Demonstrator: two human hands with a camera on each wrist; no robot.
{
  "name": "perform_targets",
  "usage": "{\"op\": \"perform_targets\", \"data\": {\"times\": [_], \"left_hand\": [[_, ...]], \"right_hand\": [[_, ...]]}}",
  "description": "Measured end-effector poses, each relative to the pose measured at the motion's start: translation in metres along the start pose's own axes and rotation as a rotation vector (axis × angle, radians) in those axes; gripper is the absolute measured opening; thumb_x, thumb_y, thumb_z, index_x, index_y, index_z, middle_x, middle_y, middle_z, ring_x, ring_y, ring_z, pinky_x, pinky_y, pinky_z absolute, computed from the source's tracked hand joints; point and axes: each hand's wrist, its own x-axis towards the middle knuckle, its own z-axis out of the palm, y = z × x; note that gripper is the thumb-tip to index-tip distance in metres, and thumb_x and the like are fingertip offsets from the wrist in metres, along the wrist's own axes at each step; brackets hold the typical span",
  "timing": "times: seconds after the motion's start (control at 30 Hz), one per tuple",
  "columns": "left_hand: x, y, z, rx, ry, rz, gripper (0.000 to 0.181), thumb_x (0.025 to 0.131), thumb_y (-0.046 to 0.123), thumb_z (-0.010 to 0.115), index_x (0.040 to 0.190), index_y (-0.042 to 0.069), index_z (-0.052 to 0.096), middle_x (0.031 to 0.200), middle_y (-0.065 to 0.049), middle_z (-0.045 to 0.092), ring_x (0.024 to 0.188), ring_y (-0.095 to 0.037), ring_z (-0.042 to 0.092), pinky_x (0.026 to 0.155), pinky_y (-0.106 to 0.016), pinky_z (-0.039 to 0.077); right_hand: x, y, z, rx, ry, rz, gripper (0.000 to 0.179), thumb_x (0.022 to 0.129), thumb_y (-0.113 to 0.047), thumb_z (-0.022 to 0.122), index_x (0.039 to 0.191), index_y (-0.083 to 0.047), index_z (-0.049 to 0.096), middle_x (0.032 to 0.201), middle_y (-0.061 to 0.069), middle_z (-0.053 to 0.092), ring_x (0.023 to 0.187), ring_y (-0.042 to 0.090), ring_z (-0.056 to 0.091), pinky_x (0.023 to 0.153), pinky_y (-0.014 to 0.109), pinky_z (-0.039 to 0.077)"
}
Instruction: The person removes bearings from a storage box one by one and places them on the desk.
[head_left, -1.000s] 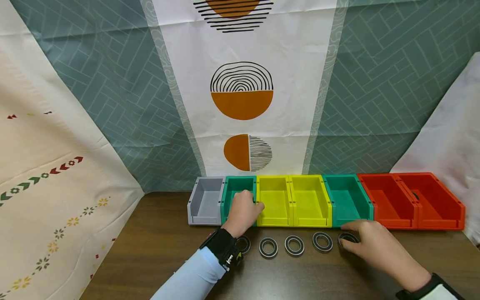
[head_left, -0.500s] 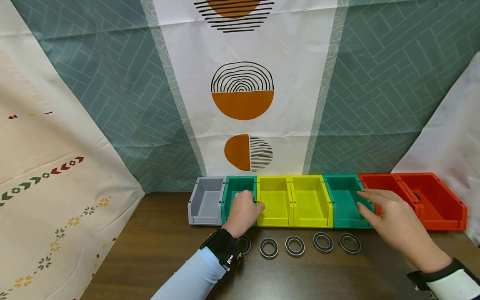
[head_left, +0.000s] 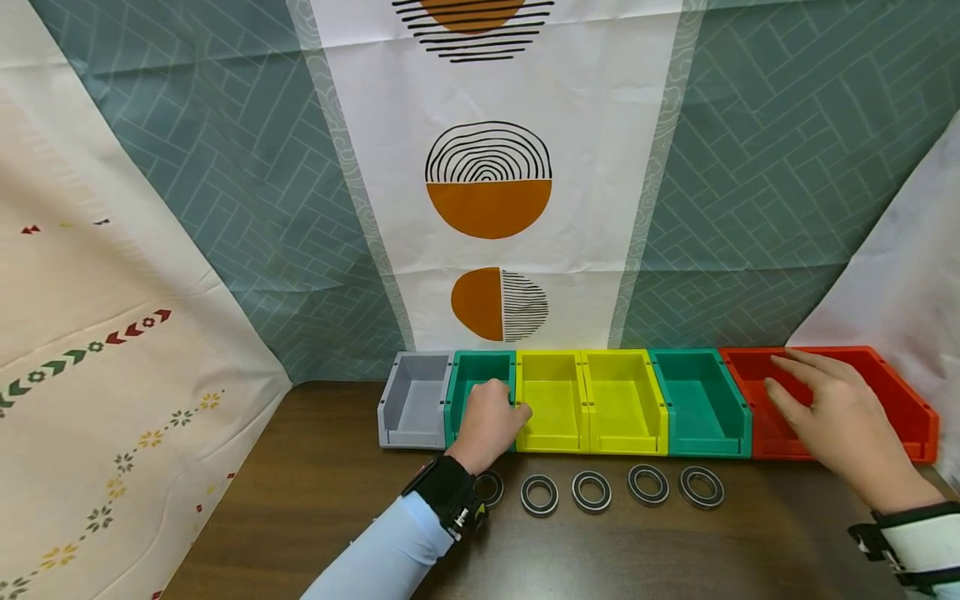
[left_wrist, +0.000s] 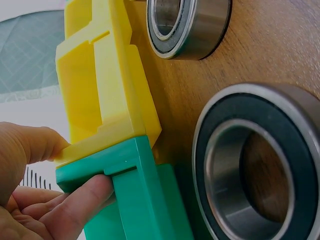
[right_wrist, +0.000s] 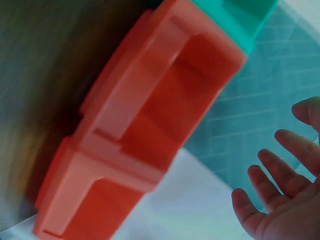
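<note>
My left hand (head_left: 486,425) pinches the adjoining walls of the left green bin (head_left: 483,364) and a yellow bin (head_left: 551,404). In the left wrist view its thumb presses the yellow side while the fingers curl into the green bin (left_wrist: 145,200). My right hand (head_left: 847,417) is held over the two red bins (head_left: 772,442), fingers spread and holding nothing; the right wrist view shows it apart from the red bin (right_wrist: 170,100). In front of the bins, several ball bearings (head_left: 524,495) lie flat in a row. The leftmost bearing (head_left: 498,490) is partly hidden by my left wrist.
Seven-coloured crowding aside, the row also has a grey bin (head_left: 412,408), a second yellow bin (head_left: 624,408) and a right green bin (head_left: 701,404). All stand on a brown wooden table (head_left: 322,475). Patterned cloth (head_left: 330,317) hangs behind them.
My right hand has left the rightmost bearing, which stays on the table, and moved up and right past the green bin to over the red bins. The left hand keeps its place.
</note>
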Motion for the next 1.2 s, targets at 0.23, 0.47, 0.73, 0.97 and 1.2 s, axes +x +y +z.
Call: {"op": "perform_targets", "data": {"times": [0.23,0.47,0.73,0.97,1.2], "left_hand": [[0.001,-0.001,0.001,-0.006,0.001,-0.007,0.022,0.084,0.024,0.064,0.089,0.002,0.063,0.064,-0.004,0.055,0.046,-0.013,0.053,0.04,-0.019,0.041],[0.002,-0.003,0.002,-0.009,0.002,-0.01,0.022,0.084,0.024,0.064,0.088,0.002,0.063,0.066,-0.004,0.057,0.048,-0.013,0.053,0.041,-0.019,0.042],[0.002,-0.001,0.002,-0.015,-0.005,-0.014,0.022,0.084,0.024,0.064,0.088,0.002,0.064,0.066,-0.004,0.058,0.047,-0.012,0.054,0.041,-0.019,0.042],[0.003,-0.003,0.002,-0.021,0.004,-0.009,0.022,0.084,0.023,0.065,0.089,0.002,0.064,0.067,-0.004,0.057,0.048,-0.012,0.054,0.041,-0.018,0.043],[0.003,-0.004,0.002,-0.017,-0.002,-0.008,0.022,0.084,0.024,0.064,0.086,0.003,0.063,0.063,-0.004,0.054,0.046,-0.013,0.053,0.04,-0.019,0.042]], "right_hand": [[0.004,0.031,0.008,-0.024,-0.063,0.097,0.044,0.091,-0.015,0.054,0.13,0.006,0.048,0.133,0.032,0.043,0.115,0.049,0.038,0.095,0.068,0.03],[0.004,0.054,0.015,-0.009,-0.14,0.159,0.047,0.094,-0.013,0.046,0.135,0.008,0.04,0.132,0.036,0.041,0.113,0.051,0.038,0.093,0.069,0.03],[0.001,0.068,0.02,-0.016,-0.25,0.242,0.05,0.094,-0.014,0.045,0.138,0.008,0.035,0.127,0.038,0.043,0.088,0.043,0.043,0.071,0.061,0.047],[0.002,0.072,0.025,-0.018,-0.264,0.258,0.052,0.096,-0.017,0.043,0.141,0.006,0.03,0.12,0.038,0.045,0.08,0.037,0.042,0.054,0.034,0.043],[-0.001,0.08,0.026,-0.021,-0.261,0.31,0.057,0.1,-0.03,0.036,0.143,0.004,0.025,0.117,0.038,0.045,0.081,0.04,0.044,0.065,0.056,0.046]]}}
